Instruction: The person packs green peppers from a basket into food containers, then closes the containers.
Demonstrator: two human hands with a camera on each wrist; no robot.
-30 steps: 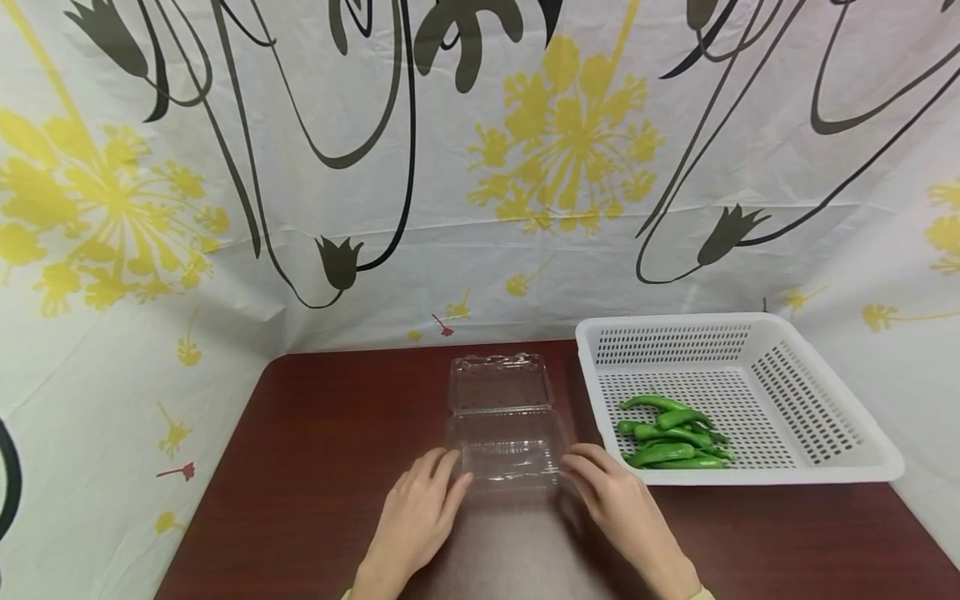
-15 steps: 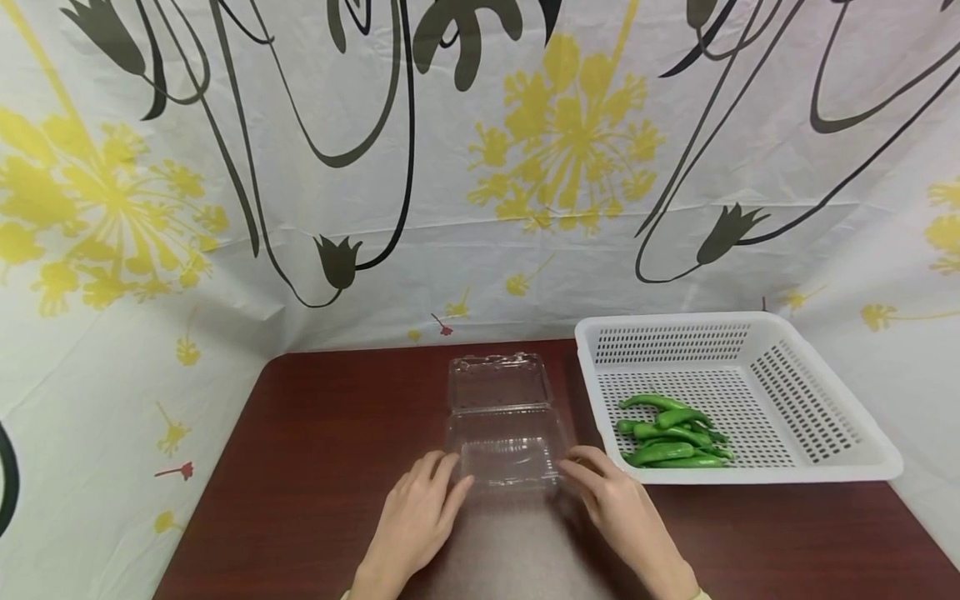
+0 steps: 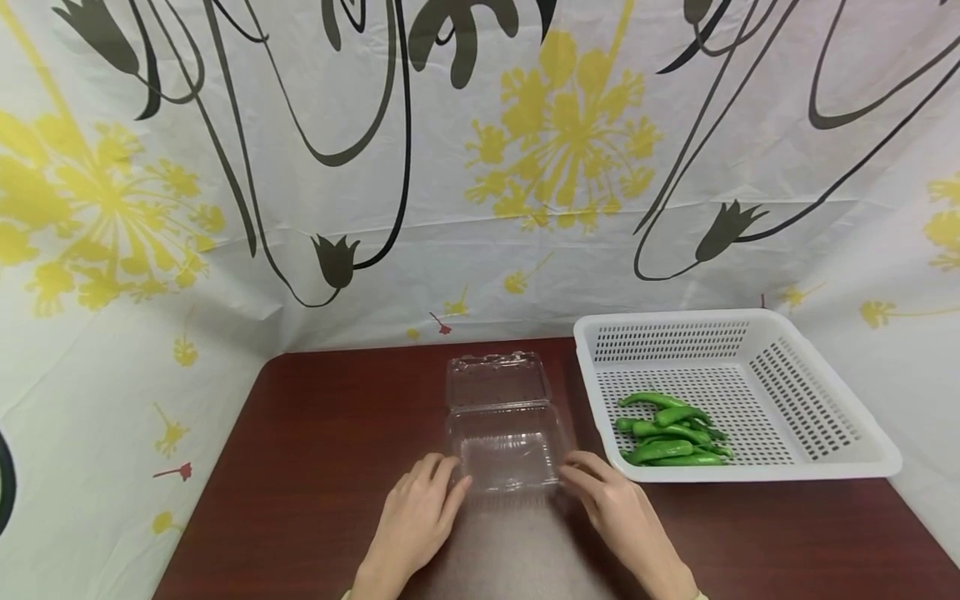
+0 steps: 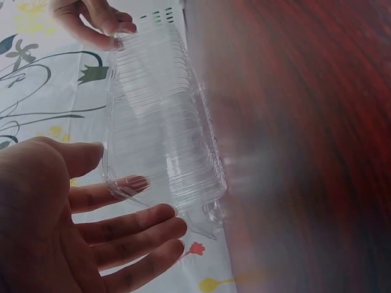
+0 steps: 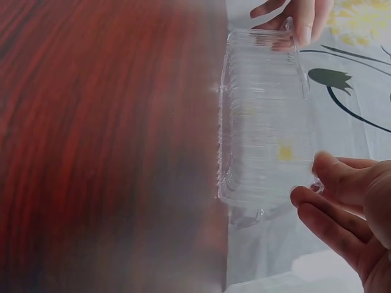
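Note:
A clear plastic clamshell container (image 3: 510,454) lies with its lid (image 3: 498,382) folded back toward the far wall. My left hand (image 3: 416,517) holds its near left corner. In the left wrist view, the thumb (image 4: 85,159) lies at the rim and the index finger shows through the plastic, while the other fingers stretch out loosely. My right hand (image 3: 618,508) pinches the near right corner between thumb and index finger, as the right wrist view shows. Ridged walls of the container (image 5: 269,122) appear in both wrist views.
A white perforated basket (image 3: 840,375) stands on the right of the dark red table (image 3: 322,442). Several green chili peppers (image 3: 667,429) lie in its left part. A patterned sheet (image 3: 450,208) hangs behind and beside the table.
The near edge of the container has come slightly toward me, and the reflections on its base have shifted. Both hands keep nearly the same place and grip.

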